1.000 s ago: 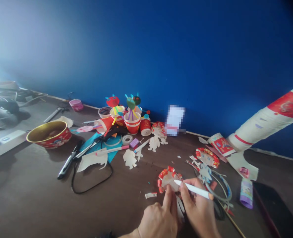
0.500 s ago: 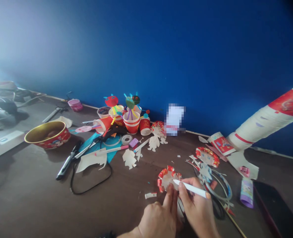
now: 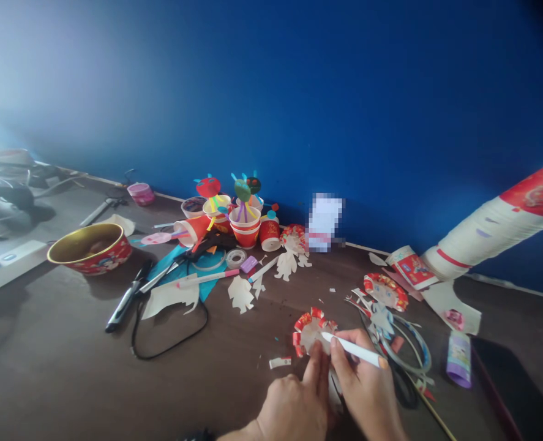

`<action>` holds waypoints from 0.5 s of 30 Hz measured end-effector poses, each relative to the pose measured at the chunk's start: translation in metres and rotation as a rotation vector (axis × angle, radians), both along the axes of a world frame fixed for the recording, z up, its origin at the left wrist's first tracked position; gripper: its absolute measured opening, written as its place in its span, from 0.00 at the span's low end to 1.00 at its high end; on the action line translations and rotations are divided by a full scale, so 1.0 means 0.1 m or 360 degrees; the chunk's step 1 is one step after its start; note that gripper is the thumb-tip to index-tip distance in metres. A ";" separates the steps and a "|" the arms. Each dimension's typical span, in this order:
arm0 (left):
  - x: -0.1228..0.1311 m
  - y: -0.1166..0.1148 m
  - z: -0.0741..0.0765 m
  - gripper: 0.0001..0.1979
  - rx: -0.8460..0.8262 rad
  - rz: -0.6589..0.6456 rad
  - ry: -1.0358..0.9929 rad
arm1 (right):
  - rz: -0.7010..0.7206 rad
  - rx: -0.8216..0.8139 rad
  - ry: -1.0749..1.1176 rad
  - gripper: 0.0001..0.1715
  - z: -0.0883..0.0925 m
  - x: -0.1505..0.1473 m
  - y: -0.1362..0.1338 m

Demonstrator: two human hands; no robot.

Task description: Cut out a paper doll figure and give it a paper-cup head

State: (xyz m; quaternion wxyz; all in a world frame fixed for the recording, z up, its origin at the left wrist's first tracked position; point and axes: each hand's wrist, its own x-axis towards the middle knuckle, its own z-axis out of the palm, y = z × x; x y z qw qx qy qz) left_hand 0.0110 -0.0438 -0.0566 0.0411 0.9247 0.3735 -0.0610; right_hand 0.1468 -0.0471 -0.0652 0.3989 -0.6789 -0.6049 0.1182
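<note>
My right hand [image 3: 364,376] grips a white marker pen [image 3: 354,350] with an orange end, its tip over the pale round middle of a paper cutout [image 3: 311,334] edged with curled red strips. Two outstretched fingers of my left hand [image 3: 299,395] press on the lower part of that cutout, which lies on the table; the rest of the cutout is partly hidden by my hands. A small white paper scrap [image 3: 280,362] lies just left of my left fingertips. To the right rests a similar curled-red cutout [image 3: 385,291] with a drawn face.
A red-and-gold bowl [image 3: 90,250], a pair of scissors [image 3: 127,300], paper cups [image 3: 245,235] with paper figures, and a tape roll [image 3: 235,258] stand or lie leftward. Rightward are a glue stick [image 3: 459,360], a dark phone-like slab [image 3: 514,380] and a leaning cup stack [image 3: 496,220].
The view has shifted very slightly. The pen has turned a little in my right hand; my left hand stays on the cutout.
</note>
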 end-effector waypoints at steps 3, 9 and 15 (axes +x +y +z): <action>0.00 -0.01 -0.02 0.27 0.0029 0.0011 0.0001 | 0.0010 0.0007 -0.0017 0.10 -0.01 0.00 0.00; 0.00 0.00 0.02 0.26 0.0033 -0.0004 0.0021 | 0.0038 0.0000 -0.0054 0.10 -0.02 0.01 0.00; 0.00 -0.01 -0.02 0.26 0.0062 0.0041 -0.0022 | 0.0025 -0.0011 -0.0063 0.10 -0.02 0.00 0.01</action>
